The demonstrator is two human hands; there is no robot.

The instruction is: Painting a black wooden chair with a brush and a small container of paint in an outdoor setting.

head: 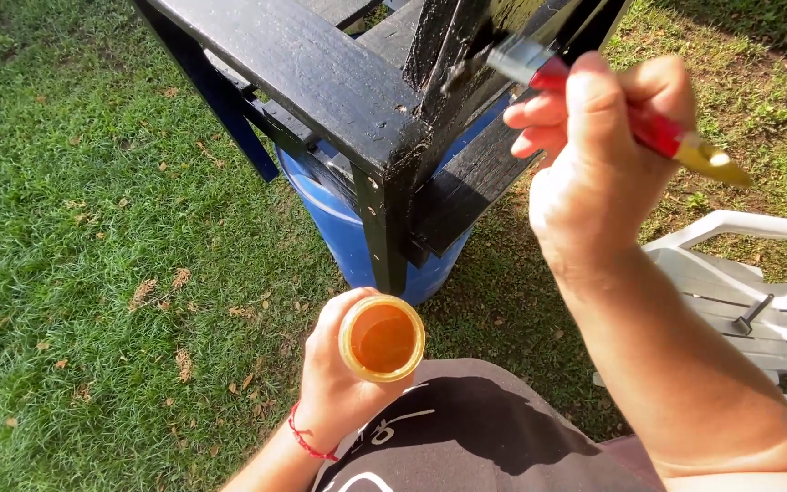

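In left hand (334, 383), orange-lined jar (382, 338)

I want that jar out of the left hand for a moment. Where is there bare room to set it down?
Open grass lies left of the blue barrel, dotted only with dry leaves. It is crowded ahead, where the black wooden frame sits over the barrel, and at right, where the white plastic chair holds a small tool.

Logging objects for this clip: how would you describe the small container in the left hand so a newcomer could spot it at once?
Start at the black-painted wooden frame resting on a blue barrel on the grass. Just below the barrel, the left hand grips a small open jar. It is the only round, amber-orange thing in view, seen from straight above; the right hand holds a red-handled brush.
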